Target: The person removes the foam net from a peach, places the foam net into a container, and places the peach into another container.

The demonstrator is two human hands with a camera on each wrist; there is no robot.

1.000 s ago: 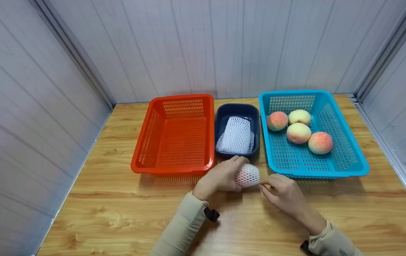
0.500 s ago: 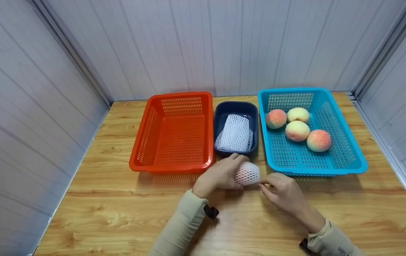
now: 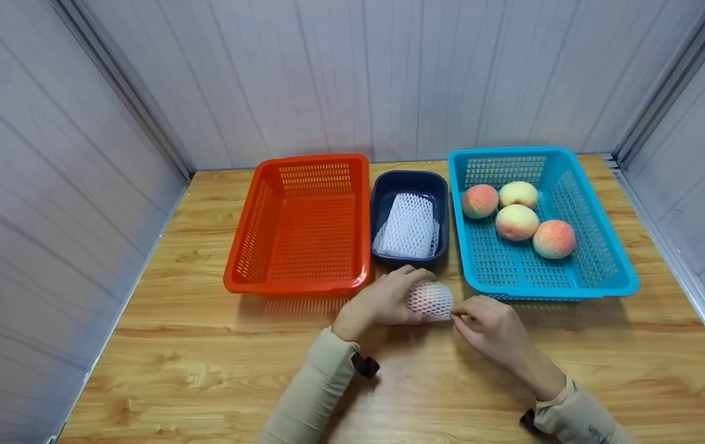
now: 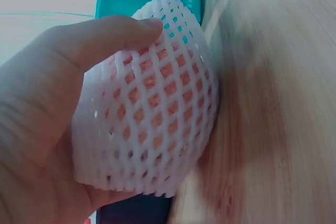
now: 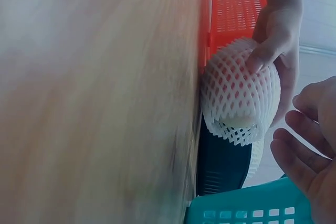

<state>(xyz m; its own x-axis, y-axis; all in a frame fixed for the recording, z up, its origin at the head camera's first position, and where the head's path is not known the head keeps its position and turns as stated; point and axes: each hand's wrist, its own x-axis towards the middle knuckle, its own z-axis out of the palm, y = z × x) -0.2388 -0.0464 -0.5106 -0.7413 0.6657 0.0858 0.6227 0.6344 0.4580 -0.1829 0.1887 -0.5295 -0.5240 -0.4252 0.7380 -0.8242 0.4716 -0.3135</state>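
Observation:
My left hand (image 3: 387, 301) grips a peach in a white foam net sleeve (image 3: 430, 300), low over the wooden table in front of the dark blue bin. In the left wrist view the thumb lies across the foam net (image 4: 157, 103), with the orange-pink peach showing through its mesh. My right hand (image 3: 497, 330) is at the net's right end, thumb and fingers bent. Its fingertips overlap the net's edge in the head view. In the right wrist view its fingers (image 5: 294, 150) are loosely curled and apart from the sleeve's loose open end, with nothing between them.
The dark blue bin (image 3: 378, 203) holds more white foam nets (image 3: 409, 225). Left of it stands a bare red basket (image 3: 315, 240). A light blue basket (image 3: 614, 246) with several peaches (image 3: 517, 222) stands on the right. Wall panels (image 3: 327, 74) close off the back and sides.
The netted peach is turned slightly in my left hand, its right end shifting a little right. My right hand barely moves. The baskets and bin sit slightly higher in view as the head camera tilts.

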